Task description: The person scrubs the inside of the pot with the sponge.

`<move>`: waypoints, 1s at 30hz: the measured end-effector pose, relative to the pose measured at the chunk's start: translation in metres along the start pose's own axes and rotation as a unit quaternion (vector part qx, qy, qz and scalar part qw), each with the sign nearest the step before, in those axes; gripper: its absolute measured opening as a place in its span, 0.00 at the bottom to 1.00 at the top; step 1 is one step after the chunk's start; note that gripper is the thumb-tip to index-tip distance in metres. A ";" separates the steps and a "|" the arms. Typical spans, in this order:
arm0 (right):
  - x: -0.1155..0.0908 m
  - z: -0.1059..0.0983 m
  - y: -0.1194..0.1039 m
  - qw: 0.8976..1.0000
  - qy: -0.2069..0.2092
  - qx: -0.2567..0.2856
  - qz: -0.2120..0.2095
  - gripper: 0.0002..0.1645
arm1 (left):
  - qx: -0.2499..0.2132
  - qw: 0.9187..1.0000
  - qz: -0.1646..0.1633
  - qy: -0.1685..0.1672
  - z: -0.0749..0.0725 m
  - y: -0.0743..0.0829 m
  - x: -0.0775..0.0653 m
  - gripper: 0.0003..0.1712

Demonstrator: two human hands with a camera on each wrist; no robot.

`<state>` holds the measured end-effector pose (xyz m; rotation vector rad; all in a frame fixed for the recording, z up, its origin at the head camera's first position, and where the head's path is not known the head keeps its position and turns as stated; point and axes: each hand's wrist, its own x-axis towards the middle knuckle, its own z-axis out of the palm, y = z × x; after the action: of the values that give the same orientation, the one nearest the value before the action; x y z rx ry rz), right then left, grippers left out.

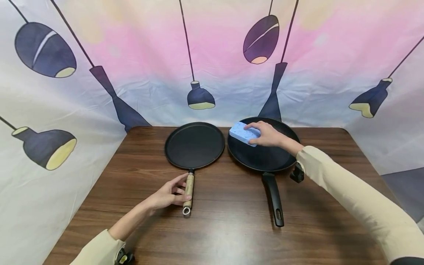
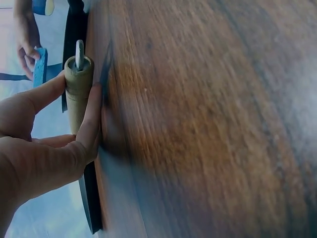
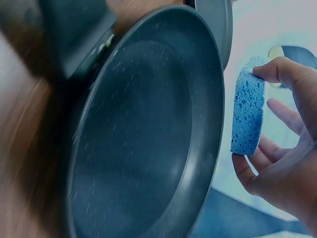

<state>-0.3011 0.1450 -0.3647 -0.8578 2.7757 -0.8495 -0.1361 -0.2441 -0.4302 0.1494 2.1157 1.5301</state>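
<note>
A blue sponge (image 1: 241, 133) is gripped by my right hand (image 1: 266, 134), thumb on one edge and fingers on the other. In the right wrist view the sponge (image 3: 247, 111) is held up beyond the rim of the deep black frying pan (image 3: 133, 129). This frying pan (image 1: 261, 156) lies on the right with its black handle (image 1: 274, 200) toward me. To its left sits a flat black griddle pan (image 1: 194, 145). My left hand (image 1: 169, 195) pinches the griddle pan's wooden handle (image 1: 189, 187) between thumb and fingers; its metal ring (image 2: 79, 54) shows at the handle's end.
Both pans rest at the far side of a brown wooden table (image 1: 225, 235). Behind the table hangs a cloth backdrop (image 1: 149, 55) printed with lamps, close to the pans' far rims. The two pans lie side by side with a narrow gap.
</note>
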 end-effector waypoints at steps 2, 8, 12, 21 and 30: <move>0.006 0.006 -0.005 1.000 -0.007 0.004 0.001 0.34 | 0.014 1.000 0.002 -0.002 0.000 -0.001 0.000 0.54; 0.030 0.025 -0.023 1.000 -0.027 0.002 -0.013 0.34 | 0.039 0.999 0.001 -0.011 -0.005 -0.007 0.000 0.51; 0.052 0.041 -0.038 0.999 -0.039 -0.012 -0.031 0.33 | 0.034 0.999 0.019 -0.033 -0.007 -0.012 0.001 0.50; 0.092 0.089 -0.065 0.991 -0.126 -0.044 -0.024 0.33 | 0.019 0.996 0.056 -0.067 -0.003 -0.022 0.010 0.49; 0.101 0.097 -0.072 0.982 -0.175 -0.063 0.007 0.35 | 0.020 0.995 0.074 -0.057 -0.003 -0.022 0.009 0.49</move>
<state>-0.3248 -0.0061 -0.4014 -0.9056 2.5396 -0.4690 -0.1413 -0.2512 -0.4523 0.4066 2.0863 1.5235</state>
